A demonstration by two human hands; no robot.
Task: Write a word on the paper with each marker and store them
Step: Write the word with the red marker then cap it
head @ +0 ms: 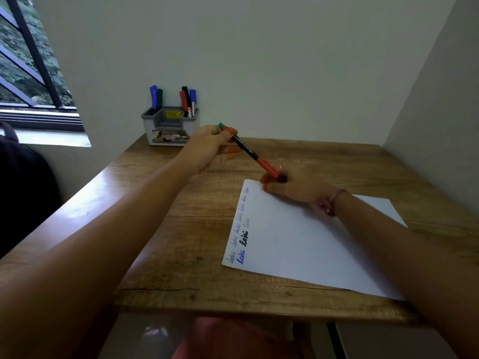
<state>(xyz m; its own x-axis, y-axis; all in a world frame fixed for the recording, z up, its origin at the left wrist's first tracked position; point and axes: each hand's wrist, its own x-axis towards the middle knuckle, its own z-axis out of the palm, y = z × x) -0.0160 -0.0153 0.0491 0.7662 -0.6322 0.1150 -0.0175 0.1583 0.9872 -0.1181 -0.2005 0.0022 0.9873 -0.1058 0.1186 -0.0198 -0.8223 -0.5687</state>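
A red and black marker (248, 150) is held slanted above the wooden desk, between both hands. My left hand (212, 146) grips its upper end, where a green tip or cap shows. My right hand (290, 185) grips its lower red end, just past the far corner of the white paper (305, 244). The paper lies on the desk and carries several small written words along its left edge in blue, black and faint ink. A grey organiser (169, 126) at the back of the desk holds several markers upright in blue, green, red and black.
The wooden desk (181, 242) sits in a corner, with walls behind and to the right. A window with dark bars (33, 73) is at the left. A dark object (23, 193) lies beyond the desk's left edge.
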